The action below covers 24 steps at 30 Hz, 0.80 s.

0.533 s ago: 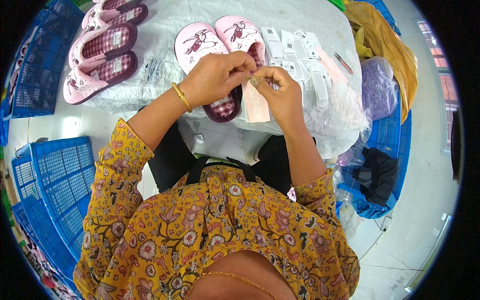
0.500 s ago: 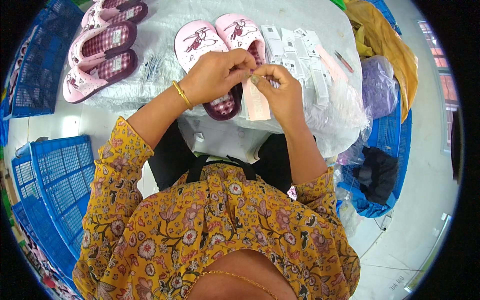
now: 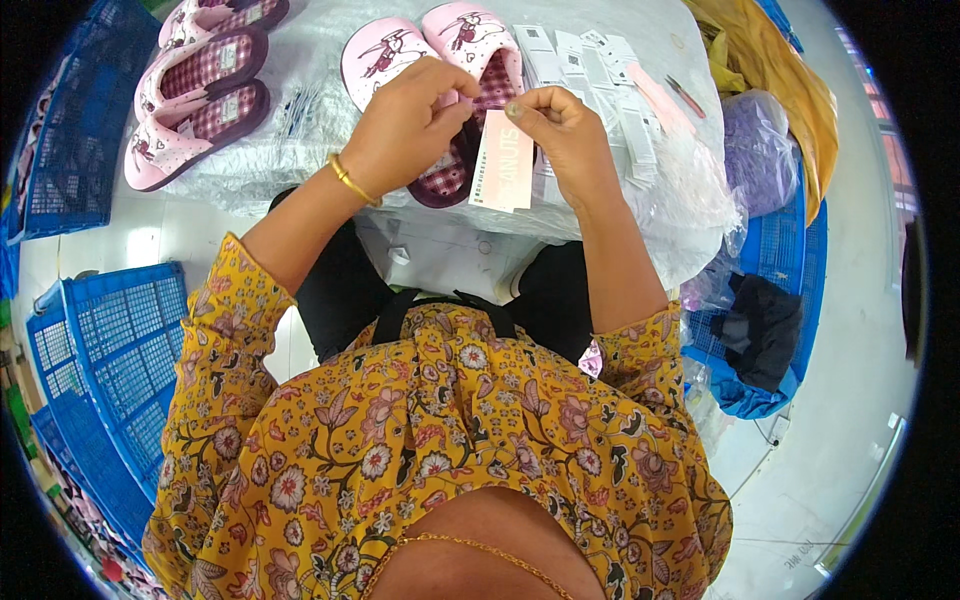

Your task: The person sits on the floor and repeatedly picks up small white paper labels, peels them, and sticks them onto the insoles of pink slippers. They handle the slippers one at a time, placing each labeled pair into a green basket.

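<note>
A pair of pink slippers with a printed figure and plaid lining lies before me: the left slipper is partly covered by my left hand, and the right slipper stands beside it. My right hand pinches the top of a pale pink hang tag between thumb and finger. Behind the tag shows the edge of a white one with small print. Close by, my left hand is closed in a pinch above the slipper's opening. Whatever lies between its fingertips is too small to make out.
More pink slippers sit at the table's left. Right of the pair lie several white tags, a pink strip and small snips. Plastic film covers the table. Blue crates stand left; bagged purple material is at right.
My hands have drawn slightly apart. The pink tag still hangs from my right hand, tilted differently, with the white tag's edge now visible. The whole scene has shifted a little upward in the view.
</note>
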{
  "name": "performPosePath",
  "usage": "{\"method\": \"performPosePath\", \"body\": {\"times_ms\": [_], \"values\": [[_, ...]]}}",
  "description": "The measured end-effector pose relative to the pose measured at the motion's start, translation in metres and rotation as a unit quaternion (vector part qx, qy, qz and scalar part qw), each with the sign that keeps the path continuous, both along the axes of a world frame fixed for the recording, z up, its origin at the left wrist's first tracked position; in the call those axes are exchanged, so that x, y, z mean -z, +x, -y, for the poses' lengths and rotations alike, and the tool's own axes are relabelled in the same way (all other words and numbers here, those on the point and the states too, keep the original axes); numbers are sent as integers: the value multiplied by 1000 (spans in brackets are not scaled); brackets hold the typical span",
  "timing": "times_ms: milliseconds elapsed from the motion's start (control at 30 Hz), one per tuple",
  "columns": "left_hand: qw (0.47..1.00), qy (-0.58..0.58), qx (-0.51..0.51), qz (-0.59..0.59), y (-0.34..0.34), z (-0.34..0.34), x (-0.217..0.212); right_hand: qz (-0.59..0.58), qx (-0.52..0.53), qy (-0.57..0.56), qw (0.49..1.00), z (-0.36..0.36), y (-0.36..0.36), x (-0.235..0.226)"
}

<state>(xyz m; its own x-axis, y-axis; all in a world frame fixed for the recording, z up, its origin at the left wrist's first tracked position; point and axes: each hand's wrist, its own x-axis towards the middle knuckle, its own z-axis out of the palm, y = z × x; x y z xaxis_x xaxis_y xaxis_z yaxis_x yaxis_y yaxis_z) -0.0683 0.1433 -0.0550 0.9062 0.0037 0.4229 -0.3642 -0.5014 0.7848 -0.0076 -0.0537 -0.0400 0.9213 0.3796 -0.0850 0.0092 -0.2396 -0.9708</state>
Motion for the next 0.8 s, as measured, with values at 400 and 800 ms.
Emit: {"method": "performPosePath", "body": {"times_ms": [400,800], "values": [[896,-306,64,-316,-27,15,-8,-235,10,175,956,12,21,19],[788,-468,169,-362,-34,23,-10,-266,9,188,946,13,24,25]]}}
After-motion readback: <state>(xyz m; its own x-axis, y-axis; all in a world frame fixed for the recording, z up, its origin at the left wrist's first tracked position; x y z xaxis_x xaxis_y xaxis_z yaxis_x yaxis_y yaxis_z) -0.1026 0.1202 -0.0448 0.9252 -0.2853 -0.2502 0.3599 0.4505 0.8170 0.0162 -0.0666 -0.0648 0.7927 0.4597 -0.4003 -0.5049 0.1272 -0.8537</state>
